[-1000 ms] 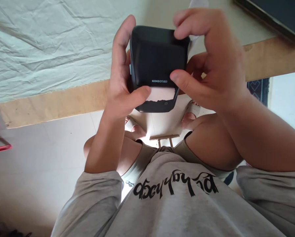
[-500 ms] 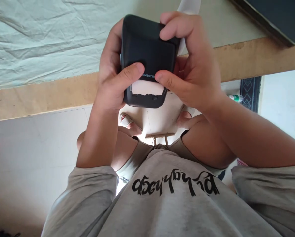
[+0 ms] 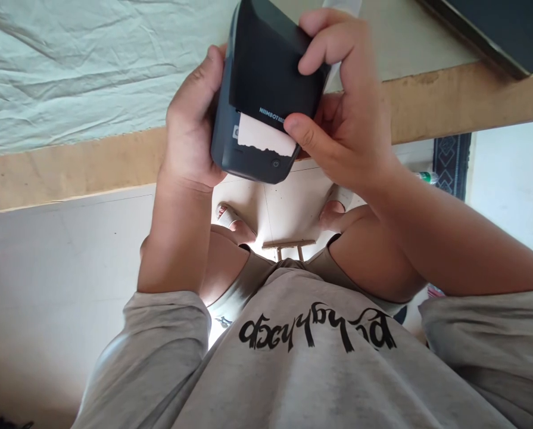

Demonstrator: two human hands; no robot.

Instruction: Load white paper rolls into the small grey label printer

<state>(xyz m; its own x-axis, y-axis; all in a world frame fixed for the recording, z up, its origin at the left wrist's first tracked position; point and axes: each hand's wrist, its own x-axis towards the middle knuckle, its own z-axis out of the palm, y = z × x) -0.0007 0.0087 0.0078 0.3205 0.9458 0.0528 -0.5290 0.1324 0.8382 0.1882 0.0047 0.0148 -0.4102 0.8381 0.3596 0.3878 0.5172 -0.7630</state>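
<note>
Left hand (image 3: 190, 128) wrapped around the side of the small black printer (image 3: 266, 95), fingers closed tight on it, thumb up along the edge. Right hand (image 3: 346, 113) clamped on the other side, fingers curled over the top corner, thumb pressed on the front next to the white paper strip (image 3: 264, 136). Printer held up in the air, tilted, above the knees and in front of the wooden table edge (image 3: 463, 98), not touching the table.

Looks hard and stiff, a plastic box with smooth sides. Probably a bit slippery, so best held by both sides, as now, with palms flat on the walls. Likely not heavy, since held up with ease, but could crack if dropped on the hard floor (image 3: 47, 268). Paper strip soft and thin, with a torn wavy edge; easy to rip, so better pinched gently at its end and not tugged sideways. Small round button (image 3: 276, 163) under the strip, easy to press by mistake.

Counting now: one printer, one paper strip sticking out of the slot, one button, two hands. Also one pale wrinkled cloth (image 3: 69, 65) on the table, one dark flat thing (image 3: 502, 30) at the far right corner, two feet in sandals (image 3: 233, 217) down below.
</note>
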